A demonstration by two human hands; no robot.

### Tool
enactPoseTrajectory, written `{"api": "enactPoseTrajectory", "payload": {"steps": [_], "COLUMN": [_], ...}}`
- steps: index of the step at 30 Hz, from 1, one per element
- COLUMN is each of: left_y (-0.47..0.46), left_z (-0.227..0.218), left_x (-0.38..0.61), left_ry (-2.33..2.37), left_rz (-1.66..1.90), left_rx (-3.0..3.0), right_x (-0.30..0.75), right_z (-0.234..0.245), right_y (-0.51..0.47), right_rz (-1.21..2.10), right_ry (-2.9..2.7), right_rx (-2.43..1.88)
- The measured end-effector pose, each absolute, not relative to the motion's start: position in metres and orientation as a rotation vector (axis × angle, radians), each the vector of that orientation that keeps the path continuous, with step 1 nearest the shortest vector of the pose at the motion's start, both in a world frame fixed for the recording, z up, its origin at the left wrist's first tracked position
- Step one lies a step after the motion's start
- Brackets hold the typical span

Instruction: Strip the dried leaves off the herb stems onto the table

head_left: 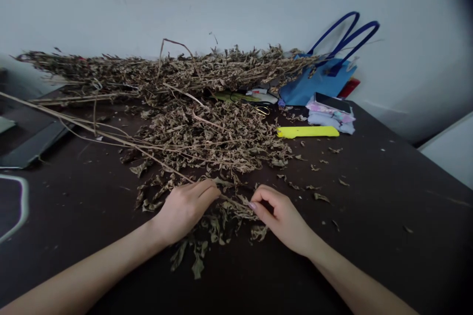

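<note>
My left hand (192, 206) is closed around a long dried plant stem (162, 163), which runs out to the upper left. Between my hands stretches the leafy end of that plant, with dried leaves (236, 206) curling off it. My right hand (283, 216) pinches at the far tip of this leafy part, thumb and forefinger together. Greyish-green leaves (197, 256) hang or lie below my left hand. Just beyond both hands is a loose heap of dried leaves (221, 135).
A thick bundle of dried stalks (185, 71) lies along the wall, reaching a blue bag (301, 88). At right are a yellow box cutter (308, 131), scissors (262, 109), and a phone (332, 102) on tissue packs. A dark flat object (35, 145) rests at left on the table (384, 236).
</note>
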State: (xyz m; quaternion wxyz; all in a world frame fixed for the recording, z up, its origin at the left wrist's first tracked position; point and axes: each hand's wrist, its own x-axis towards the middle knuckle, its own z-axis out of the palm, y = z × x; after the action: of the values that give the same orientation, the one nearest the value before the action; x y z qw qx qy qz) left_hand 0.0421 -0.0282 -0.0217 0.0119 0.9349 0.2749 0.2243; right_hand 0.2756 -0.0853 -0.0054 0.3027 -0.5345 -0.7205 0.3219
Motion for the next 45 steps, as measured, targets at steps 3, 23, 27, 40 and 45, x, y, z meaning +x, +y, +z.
{"api": "enactPoseTrajectory", "payload": {"steps": [3, 23, 27, 40, 45], "left_y": [-0.028, -0.028, -0.027, -0.029, -0.029], "left_z": [-0.023, -0.020, -0.022, -0.023, -0.023], "left_x": [0.042, 0.044, 0.042, 0.042, 0.043], "left_ry": [0.876, 0.892, 0.888, 0.897, 0.887], "left_rz": [0.662, 0.623, 0.606, 0.598, 0.598], "left_rx": [2.914, 2.931, 2.950, 2.920, 2.897], "right_x": [0.275, 0.277, 0.280, 0.271, 0.267], "right_z": [-0.009, -0.007, -0.005, -0.017, -0.020], "right_y": [-0.086, -0.086, -0.087, -0.092, -0.093], "right_rz": [0.800, 0.811, 0.730, 0.351, 0.220], "right_ry": [-1.893, -1.993, -1.994, -2.253, -2.264], "right_rx": [-1.433, -1.437, -1.434, -1.218, -1.269]}}
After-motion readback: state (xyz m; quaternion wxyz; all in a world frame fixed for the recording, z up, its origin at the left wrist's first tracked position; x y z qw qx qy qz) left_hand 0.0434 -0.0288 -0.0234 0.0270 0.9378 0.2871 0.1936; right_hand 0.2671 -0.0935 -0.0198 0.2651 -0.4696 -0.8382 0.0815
